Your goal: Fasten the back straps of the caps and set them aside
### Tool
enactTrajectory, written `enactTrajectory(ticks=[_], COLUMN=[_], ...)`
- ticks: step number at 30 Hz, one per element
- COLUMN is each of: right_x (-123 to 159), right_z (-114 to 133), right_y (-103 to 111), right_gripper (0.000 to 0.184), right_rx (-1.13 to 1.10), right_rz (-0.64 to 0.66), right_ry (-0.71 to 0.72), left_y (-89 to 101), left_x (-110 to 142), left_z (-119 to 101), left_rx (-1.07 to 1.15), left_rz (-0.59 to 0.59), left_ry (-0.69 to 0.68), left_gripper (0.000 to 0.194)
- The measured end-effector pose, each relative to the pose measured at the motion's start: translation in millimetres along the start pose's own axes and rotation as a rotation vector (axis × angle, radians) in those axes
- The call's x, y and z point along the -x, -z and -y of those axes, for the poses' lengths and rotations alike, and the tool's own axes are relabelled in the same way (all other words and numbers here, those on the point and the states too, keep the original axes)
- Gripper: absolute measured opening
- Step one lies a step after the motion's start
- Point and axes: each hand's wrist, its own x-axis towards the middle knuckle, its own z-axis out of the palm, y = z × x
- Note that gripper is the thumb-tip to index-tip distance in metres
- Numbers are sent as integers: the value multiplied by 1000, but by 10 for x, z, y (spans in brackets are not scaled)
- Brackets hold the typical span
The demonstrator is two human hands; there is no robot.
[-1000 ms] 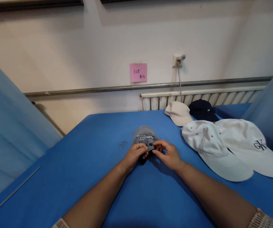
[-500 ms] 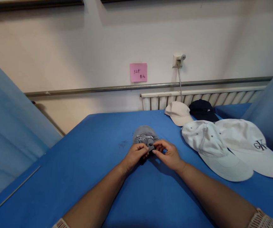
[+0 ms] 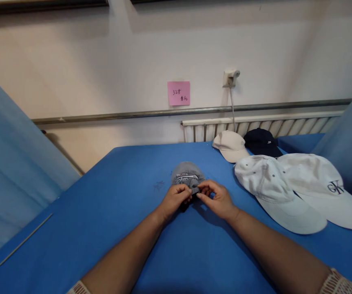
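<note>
A grey baseball cap (image 3: pixel 185 168) with white lettering lies on the blue-covered table (image 3: pixel 108 228), straight ahead of me. Its near edge, where a strap shows, is between my hands. My left hand (image 3: pixel 177 198) is closed on that strap, thumb pressed against the fingers. From the other side my right hand (image 3: pixel 217 199) pinches the strap's right end between thumb and forefinger. The strap's fastening is too small to make out, and my fingers cover part of it.
At right lie a pale cap (image 3: pixel 260 179), a white cap (image 3: pixel 313 177) lettered CK, a beige cap (image 3: pixel 229 143) and a navy cap (image 3: pixel 261 141). A thin stick (image 3: pixel 25 240) lies at left. Curtains (image 3: pixel 13 163) flank the table; a radiator (image 3: pixel 255 123) is behind.
Both hands keep their hold on the strap in nearly the same place. The strap has tilted very slightly between the fingers; the other caps have not moved.
</note>
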Motion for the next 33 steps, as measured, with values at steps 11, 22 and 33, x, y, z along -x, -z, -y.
enactTrajectory(ticks=[11,22,33], right_x=[-2,4,26], right_z=[14,-41,-60], right_y=[-4,-8,-21], right_gripper=[18,19,23], right_rx=[-6,-65,-115], right_rz=[24,101,130], right_ry=[-19,-58,-134], left_y=[17,9,-61], left_x=[11,1,44], left_z=[-7,-3,-57], left_rx=[-7,-37,-249], left_rz=[34,36,17], left_ry=[13,-17,-155], left_gripper=[22,21,27])
